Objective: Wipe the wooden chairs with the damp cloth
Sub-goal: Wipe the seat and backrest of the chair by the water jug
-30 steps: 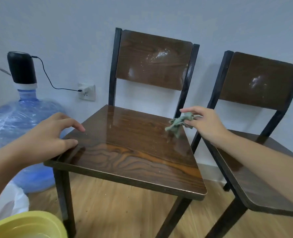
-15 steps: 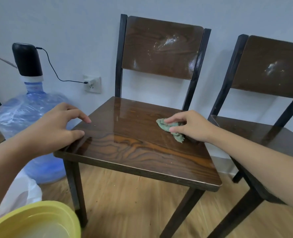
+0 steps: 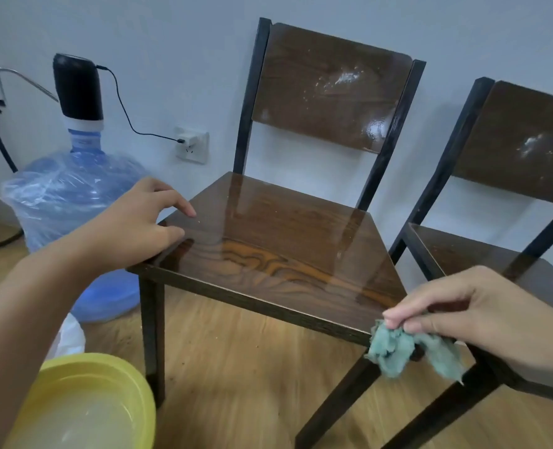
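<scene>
Right hand (image 3: 482,314) pinches cloth (image 3: 404,351) (seat's front corner); left hand (image 3: 132,228) rests open.

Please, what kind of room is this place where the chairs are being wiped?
Probably a plain indoor room, perhaps an office or break area: two matching wooden chairs stand against a bare wall, a water jug with an electric pump is plugged into a wall socket, and the floor is wood.

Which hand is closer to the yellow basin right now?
Left. The left hand rests on the near chair's left seat edge, above the yellow basin. The right hand pinches the green cloth at the seat's front right corner, farther away.
</scene>
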Demonstrator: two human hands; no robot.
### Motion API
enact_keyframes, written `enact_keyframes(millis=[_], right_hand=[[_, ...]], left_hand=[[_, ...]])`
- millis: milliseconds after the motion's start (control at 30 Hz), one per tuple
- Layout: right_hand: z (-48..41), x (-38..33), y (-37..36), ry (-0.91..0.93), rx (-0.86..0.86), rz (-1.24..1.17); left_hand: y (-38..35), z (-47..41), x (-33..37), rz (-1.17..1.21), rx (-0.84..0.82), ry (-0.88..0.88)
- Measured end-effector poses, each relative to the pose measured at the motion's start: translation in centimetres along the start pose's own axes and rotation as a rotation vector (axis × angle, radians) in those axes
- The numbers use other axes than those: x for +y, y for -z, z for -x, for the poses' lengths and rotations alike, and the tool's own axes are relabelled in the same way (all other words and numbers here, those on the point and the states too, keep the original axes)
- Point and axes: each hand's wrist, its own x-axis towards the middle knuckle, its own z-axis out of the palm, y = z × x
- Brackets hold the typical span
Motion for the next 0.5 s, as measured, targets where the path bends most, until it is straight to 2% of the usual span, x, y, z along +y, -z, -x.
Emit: enact_keyframes(millis=[100, 267, 400, 500], right_hand=[[-5.5, 0.1, 2.5, -0.023, 0.238, 0.009], [-20.0, 3.2, 4.0, -0.126, 0.637, -0.066], [-26.8, 3.2, 0.6, -0.248, 0.576, 0.055], [-28.4, 2.0, -2.5, -0.163, 0.539, 0.154]], left_hand=[[0.1, -0.2, -1.0, 0.043, 0.009, 0.049], [0.9, -1.0, -2.4, 0.136, 0.077, 0.112], [1.2, -1.3, -3.8, 0.205, 0.121, 0.147], [1.2, -1.5, -4.7, 0.213, 0.149, 0.150]])
